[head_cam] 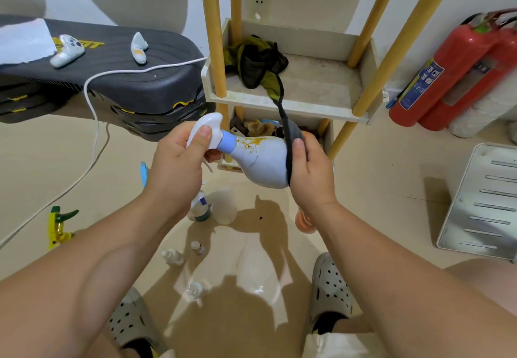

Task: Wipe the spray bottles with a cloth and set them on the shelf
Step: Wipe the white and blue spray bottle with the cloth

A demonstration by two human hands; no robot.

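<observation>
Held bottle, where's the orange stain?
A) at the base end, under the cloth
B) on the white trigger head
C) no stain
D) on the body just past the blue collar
D: the orange stain sits on the spray bottle beside its blue collar, while the right hand holds the cloth at the base end.

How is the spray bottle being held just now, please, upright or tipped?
Tipped on its side: the spray bottle lies roughly level, head in the left hand, base against the cloth in the right hand.
</observation>
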